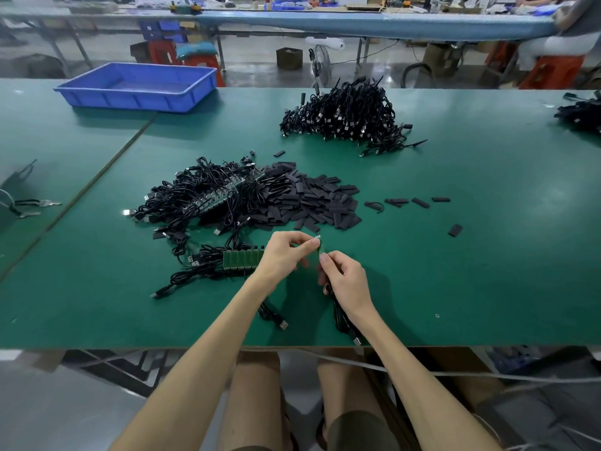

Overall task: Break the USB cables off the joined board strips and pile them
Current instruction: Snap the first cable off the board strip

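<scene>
Left hand [283,257] and right hand [346,278] are both on one small green board [319,244]. I read it as left thumb and forefinger pinching the upper end and right thumb and forefinger pinching the lower end, other fingers curled in. The board is narrow, tilted near upright, and held in the air above the table [455,271], close to the middle of its front edge.

A black cable [341,320] drops from under the right hand and runs toward the front edge, ending in a metal USB plug. I can't tell where it joins the board; the fingers hide that. A second cable [276,319] with a silver plug lies beneath the left forearm.

Just left of the left hand the strip [243,259] lies flat: green, a row of joined board segments side by side, with black cables trailing off its left side toward the front-left.

Further back, left of centre, is a heap [208,196] of tangled black cables with more green strips in it. Touching its right side is a spread of flat black sleeves [312,200], with a few strays to the right.

Toward the far edge, right of centre, is the pile [348,115]: loose black cables, silver plugs showing. A blue tray [130,100] sits at the far left corner.
</scene>
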{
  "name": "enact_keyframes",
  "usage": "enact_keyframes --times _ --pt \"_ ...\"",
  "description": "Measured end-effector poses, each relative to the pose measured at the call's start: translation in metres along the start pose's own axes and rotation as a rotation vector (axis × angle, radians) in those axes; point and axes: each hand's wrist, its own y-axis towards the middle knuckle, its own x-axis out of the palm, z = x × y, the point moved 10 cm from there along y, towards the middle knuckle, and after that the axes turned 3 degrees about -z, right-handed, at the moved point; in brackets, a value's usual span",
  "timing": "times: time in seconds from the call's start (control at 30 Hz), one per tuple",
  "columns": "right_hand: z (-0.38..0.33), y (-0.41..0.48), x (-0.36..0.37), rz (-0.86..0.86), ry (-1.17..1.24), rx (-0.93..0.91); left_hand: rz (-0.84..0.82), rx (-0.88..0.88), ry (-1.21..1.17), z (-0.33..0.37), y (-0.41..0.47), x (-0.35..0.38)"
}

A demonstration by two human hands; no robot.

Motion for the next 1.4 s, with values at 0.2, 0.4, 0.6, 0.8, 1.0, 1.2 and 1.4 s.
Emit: enact_keyframes --times 0.2,0.4,0.6,0.8,1.0,1.2,1.4 --pt "0.007 0.002 -0.001 0.037 0.068 0.052 0.202 -0.014 0.455 0.003 0.011 -0.019" --pt "0.009 0.003 -0.003 0.047 0.055 0.059 0.100 -0.035 0.788 0.004 0.020 0.011" --pt "0.010 0.004 -0.004 0.065 0.035 0.067 0.032 -0.068 0.822 0.006 0.024 0.017" --pt "0.007 0.004 -0.003 0.054 0.042 0.052 0.063 -0.052 0.535 -0.005 0.010 0.007" --pt "0.003 0.004 -0.003 0.045 0.032 0.033 -0.035 -0.128 -0.329 -0.027 -0.006 0.012" --pt "0.001 0.003 0.003 -0.021 -0.019 0.026 0.008 -0.152 -0.483 -0.033 -0.010 0.016" --pt "0.001 0.003 0.004 -0.030 -0.055 0.015 0.035 -0.196 -0.699 -0.041 -0.008 0.017"
